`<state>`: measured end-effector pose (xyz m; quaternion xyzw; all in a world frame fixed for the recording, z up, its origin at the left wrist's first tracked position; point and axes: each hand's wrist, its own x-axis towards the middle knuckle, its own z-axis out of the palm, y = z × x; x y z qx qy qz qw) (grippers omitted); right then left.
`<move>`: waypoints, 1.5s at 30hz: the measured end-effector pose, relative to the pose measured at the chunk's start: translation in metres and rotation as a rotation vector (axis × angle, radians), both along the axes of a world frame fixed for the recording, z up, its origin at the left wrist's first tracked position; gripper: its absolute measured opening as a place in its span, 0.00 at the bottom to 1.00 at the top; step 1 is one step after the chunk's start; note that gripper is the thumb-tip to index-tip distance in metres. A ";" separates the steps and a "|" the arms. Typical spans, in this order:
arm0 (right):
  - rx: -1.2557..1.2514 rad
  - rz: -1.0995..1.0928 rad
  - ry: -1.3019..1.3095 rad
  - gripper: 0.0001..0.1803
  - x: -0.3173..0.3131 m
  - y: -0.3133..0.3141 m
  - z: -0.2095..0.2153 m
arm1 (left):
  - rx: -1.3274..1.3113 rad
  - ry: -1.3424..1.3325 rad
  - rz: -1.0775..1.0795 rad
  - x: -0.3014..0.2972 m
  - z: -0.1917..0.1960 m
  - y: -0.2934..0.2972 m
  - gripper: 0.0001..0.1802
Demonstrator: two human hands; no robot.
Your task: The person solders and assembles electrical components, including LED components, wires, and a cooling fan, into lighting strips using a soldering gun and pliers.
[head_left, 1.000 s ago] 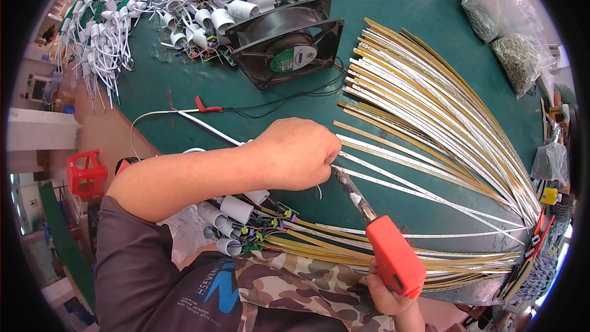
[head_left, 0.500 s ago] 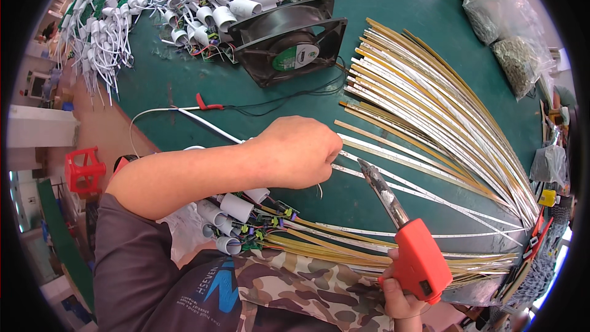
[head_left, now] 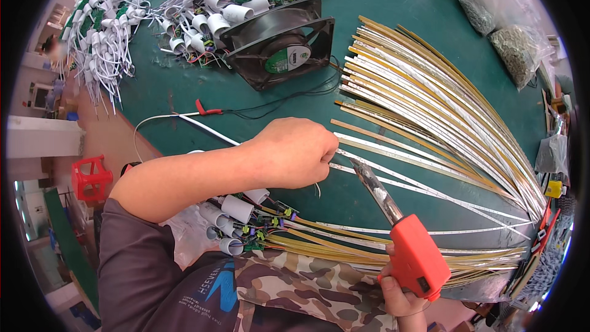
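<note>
My left hand point(head_left: 294, 152) is closed in a pinch on the end of a thin white LED strip point(head_left: 393, 174), which runs off to the right. A thin wire end hangs below its fingers; the pinch itself is hidden behind the knuckles. A white cable point(head_left: 209, 129) leads from the left to behind this hand. My right hand point(head_left: 399, 295) is wrapped round the red handle of a soldering iron point(head_left: 419, 258). The iron's dark tip points up and left, close to the strip just right of my left fingertips; I cannot tell whether it touches.
A black fan point(head_left: 279, 46) stands behind my left hand. White and tan strips point(head_left: 430, 104) fan out at right. Finished-looking white housings with wires point(head_left: 235, 208) lie near my body, more circuit boards and housings point(head_left: 215, 3) at far left. Plastic bags point(head_left: 516, 55) sit far right.
The view has shifted slightly, so the fan and strips sit a little further left. Both hands keep nearly the same pose, with the iron's tip still near the strip.
</note>
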<state>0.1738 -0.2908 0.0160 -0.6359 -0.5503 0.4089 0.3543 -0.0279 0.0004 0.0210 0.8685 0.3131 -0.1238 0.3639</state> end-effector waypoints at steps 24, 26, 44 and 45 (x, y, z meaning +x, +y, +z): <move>0.054 -0.256 0.026 0.10 -0.016 0.018 0.012 | 0.234 -0.373 -0.384 -0.033 -0.008 -0.010 0.04; 0.049 -0.273 0.041 0.11 -0.016 0.017 0.012 | 0.314 -0.443 -0.427 -0.033 -0.010 -0.010 0.05; 0.081 -0.018 0.041 0.29 0.000 0.005 -0.002 | 0.495 -0.534 -0.371 -0.023 -0.020 -0.015 0.05; 0.091 -0.015 0.040 0.29 0.000 0.006 -0.002 | 0.498 -0.519 -0.384 -0.023 -0.019 -0.015 0.07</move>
